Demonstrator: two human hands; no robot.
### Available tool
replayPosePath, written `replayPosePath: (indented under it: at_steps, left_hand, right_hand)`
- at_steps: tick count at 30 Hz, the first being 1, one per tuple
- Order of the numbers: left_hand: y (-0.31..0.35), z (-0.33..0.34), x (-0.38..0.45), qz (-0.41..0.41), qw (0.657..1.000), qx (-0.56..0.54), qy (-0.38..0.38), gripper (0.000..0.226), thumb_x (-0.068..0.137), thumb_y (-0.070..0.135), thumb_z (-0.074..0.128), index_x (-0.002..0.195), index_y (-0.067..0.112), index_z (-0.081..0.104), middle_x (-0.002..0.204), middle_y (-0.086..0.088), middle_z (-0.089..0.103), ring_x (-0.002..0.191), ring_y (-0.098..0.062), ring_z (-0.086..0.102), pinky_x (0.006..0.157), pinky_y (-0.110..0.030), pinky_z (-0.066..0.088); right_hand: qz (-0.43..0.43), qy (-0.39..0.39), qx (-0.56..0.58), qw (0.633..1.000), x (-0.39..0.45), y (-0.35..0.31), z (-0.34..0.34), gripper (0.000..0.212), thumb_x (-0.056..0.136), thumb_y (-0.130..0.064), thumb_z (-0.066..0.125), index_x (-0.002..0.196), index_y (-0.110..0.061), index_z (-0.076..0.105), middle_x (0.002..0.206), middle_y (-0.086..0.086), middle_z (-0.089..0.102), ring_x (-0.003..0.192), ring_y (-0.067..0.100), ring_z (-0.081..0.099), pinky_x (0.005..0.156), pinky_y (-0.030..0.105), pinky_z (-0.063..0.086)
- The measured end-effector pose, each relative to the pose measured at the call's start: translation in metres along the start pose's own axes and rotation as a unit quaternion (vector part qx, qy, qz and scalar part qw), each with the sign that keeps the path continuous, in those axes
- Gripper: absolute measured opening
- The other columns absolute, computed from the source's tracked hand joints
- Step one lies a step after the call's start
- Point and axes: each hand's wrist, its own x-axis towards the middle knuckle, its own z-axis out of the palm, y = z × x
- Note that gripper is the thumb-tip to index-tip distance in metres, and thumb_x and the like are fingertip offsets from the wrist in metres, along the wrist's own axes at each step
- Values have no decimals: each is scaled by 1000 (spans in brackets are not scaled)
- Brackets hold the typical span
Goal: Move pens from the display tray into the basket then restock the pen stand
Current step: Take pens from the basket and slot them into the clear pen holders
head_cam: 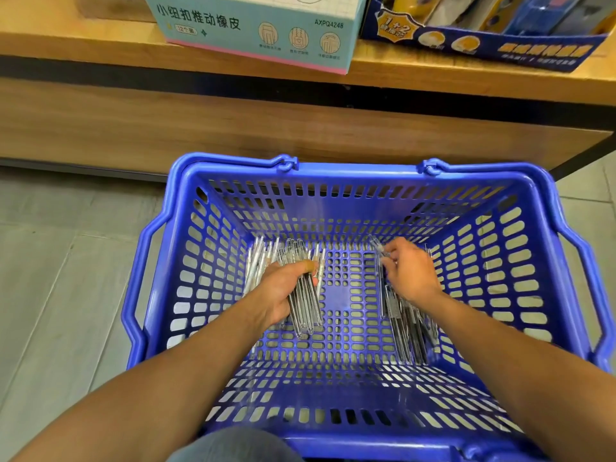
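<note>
From my head camera, I look down into the blue basket on the floor. My left hand is wrapped around a bunch of clear pens, thumb on top, low over the left side of the basket floor. More pens lie loose just beyond it. My right hand pinches one pen at its tip, and another heap of pens lies under that hand and wrist.

I think I am gathering pens for the stand. To do it well, I should keep my bunch all pointing one way, squeeze gently so none slip, and add pens one at a time. The pens are thin and smooth, so they could slide out. I cannot see the pen stand or the tray here. On the wooden shelf above sits a light blue box.
</note>
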Motion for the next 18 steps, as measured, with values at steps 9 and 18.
replayPosePath:
  at_steps: [9, 18]
  left_hand:
    - [3, 2, -8, 14, 1000, -16, -22, 55, 77, 11, 77, 124, -10, 58, 79, -15, 69, 63, -23, 67, 60, -37, 58]
    - [6, 3, -14, -3, 997, -7, -73, 92, 75, 11, 80, 147, -9, 26, 102, -31, 65, 75, -37, 66, 80, -54, 56]
  right_hand:
    - [11, -182, 339, 923, -25, -77, 6, 14, 88, -18, 70, 96, -17, 59, 86, 1, 67, 70, 8, 62, 60, 16, 49]
    - [61, -200, 425, 881, -38, -90, 26, 19, 80, -14, 77, 91, -5, 65, 66, 0, 68, 55, 7, 64, 56, 19, 54]
